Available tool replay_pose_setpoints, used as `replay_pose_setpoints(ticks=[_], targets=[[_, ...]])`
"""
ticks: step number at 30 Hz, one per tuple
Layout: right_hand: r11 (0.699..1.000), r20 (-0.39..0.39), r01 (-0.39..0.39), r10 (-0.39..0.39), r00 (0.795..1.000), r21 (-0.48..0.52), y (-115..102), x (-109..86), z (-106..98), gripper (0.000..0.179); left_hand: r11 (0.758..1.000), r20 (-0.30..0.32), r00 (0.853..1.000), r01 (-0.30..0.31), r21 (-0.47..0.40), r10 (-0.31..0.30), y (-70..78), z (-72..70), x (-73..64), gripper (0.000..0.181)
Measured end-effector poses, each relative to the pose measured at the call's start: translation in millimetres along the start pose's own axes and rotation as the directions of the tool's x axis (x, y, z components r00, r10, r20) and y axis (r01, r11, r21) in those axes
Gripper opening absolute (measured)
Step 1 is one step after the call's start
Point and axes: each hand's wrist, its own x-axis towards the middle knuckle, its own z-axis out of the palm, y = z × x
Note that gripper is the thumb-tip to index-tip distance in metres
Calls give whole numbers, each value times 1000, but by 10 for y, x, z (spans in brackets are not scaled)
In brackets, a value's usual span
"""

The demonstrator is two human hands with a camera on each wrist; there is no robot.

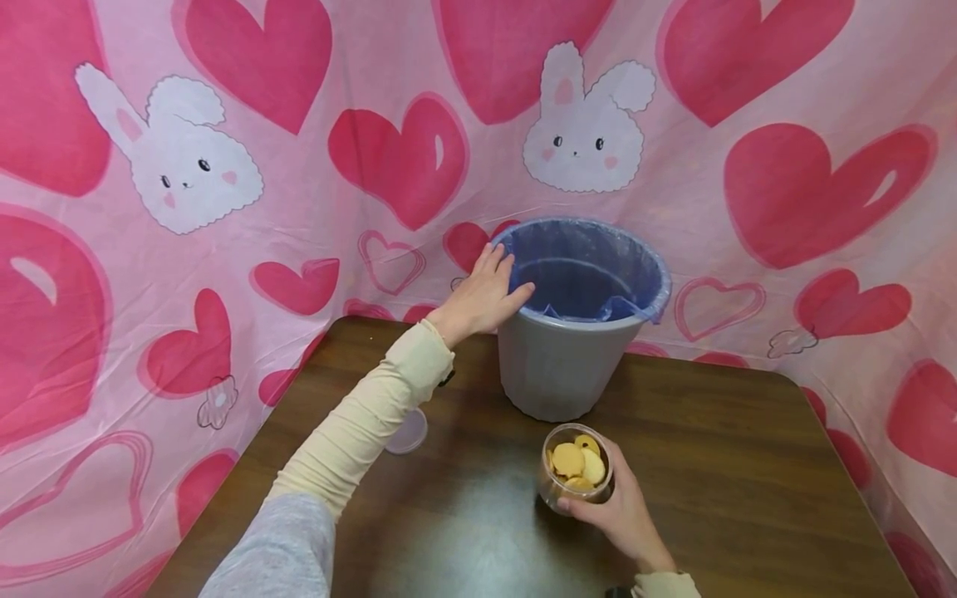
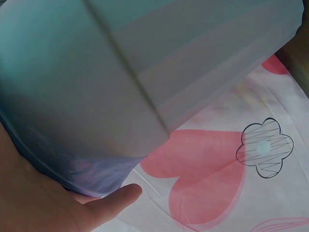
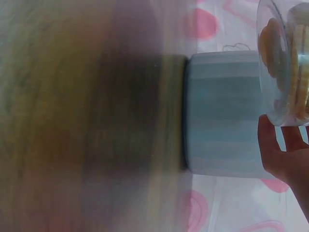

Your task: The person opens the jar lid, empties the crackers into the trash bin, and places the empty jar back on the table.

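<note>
A grey bin [image 1: 561, 365] with a blue plastic liner [image 1: 583, 249] folded over its rim stands upright on the table. My left hand [image 1: 482, 299] rests against the left side of that rim, fingers extended and thumb spread; the left wrist view shows the hand [image 2: 53, 208] beside the liner's edge. In my right hand [image 1: 616, 507] is a clear round jar [image 1: 549, 490] of yellow-brown cookies [image 1: 570, 459], gripped around its side. The jar has no lid on and appears raised off the tabletop in front of the bin. Its cookies [image 3: 301, 72] show through the wall in the right wrist view.
A round translucent lid [image 1: 407, 432] lies on the dark wooden table [image 1: 718, 465], partly behind the left forearm. Pink cloth [image 1: 404, 50] printed with hearts and rabbits hangs around the back and sides, close behind the bin.
</note>
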Motion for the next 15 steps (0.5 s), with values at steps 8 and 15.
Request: replay_pose_setpoints(ticks=[8, 15], targets=[[999, -37, -23, 24, 999, 33, -291, 10, -71, 88, 1000, -10, 1000, -7, 21, 7, 14, -3, 6, 72], [999, -134, -52, 51, 990, -7, -499, 15, -125, 85, 1000, -11, 1000, -7, 20, 7, 8, 0, 6, 72]])
